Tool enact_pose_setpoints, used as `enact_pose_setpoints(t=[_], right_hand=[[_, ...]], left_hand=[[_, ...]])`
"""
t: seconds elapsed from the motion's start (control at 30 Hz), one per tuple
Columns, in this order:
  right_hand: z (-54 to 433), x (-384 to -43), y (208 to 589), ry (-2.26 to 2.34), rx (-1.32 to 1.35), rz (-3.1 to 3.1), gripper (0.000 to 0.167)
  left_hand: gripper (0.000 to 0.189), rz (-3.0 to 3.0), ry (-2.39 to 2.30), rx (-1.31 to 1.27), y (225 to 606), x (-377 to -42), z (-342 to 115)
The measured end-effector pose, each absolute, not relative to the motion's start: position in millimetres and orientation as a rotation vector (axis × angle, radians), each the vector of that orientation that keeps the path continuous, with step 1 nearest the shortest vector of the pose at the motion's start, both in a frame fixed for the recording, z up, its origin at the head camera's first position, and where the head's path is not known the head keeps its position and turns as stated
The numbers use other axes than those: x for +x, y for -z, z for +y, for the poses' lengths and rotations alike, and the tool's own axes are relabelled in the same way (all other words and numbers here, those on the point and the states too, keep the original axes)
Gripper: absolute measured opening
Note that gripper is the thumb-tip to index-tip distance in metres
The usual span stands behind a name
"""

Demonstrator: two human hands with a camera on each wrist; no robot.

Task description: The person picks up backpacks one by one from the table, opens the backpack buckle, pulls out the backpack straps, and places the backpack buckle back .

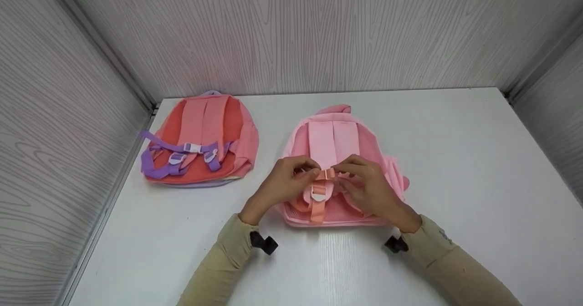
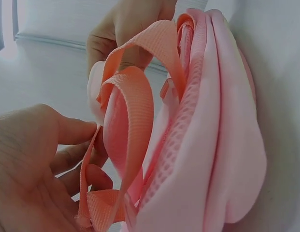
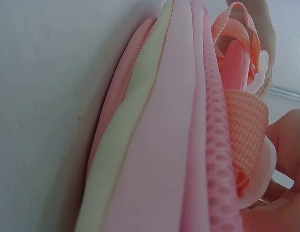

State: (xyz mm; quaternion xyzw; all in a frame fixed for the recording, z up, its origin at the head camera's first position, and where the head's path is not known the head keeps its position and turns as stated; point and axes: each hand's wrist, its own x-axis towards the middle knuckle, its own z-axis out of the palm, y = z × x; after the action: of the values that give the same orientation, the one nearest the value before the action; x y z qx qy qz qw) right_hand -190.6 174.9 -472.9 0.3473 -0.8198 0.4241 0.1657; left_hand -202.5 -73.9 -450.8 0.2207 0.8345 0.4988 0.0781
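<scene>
A pink backpack [image 1: 334, 142] lies on the table, its shoulder straps [image 1: 322, 144] facing up and its rounded top away from me. Across the straps is an orange chest-strap buckle [image 1: 325, 174]. My left hand [image 1: 289, 181] pinches the left end of it between thumb and fingers; in the left wrist view an orange webbing strap [image 2: 130, 111] loops beside that hand. From the other side my right hand [image 1: 366, 185] holds the right end with its fingertips. A white strap adjuster [image 1: 319, 193] with orange webbing hangs just below the buckle.
A second backpack [image 1: 207, 124], coral and red with purple straps [image 1: 159, 171] and a white buckle [image 1: 193, 148], lies at the back left of the white table [image 1: 455, 169]. Grey wood-grain panels [image 1: 309, 33] stand behind and on both sides.
</scene>
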Motion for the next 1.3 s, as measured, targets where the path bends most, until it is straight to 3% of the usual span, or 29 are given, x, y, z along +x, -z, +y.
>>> enact_pose_setpoints(t=[1.3], right_hand=[[175.0, -188.5, 472.5, -1.21, 0.962, -2.428, 0.022]], left_hand=[[0.014, 2.472, -1.506, 0.634, 455.2, -202.3, -67.6]])
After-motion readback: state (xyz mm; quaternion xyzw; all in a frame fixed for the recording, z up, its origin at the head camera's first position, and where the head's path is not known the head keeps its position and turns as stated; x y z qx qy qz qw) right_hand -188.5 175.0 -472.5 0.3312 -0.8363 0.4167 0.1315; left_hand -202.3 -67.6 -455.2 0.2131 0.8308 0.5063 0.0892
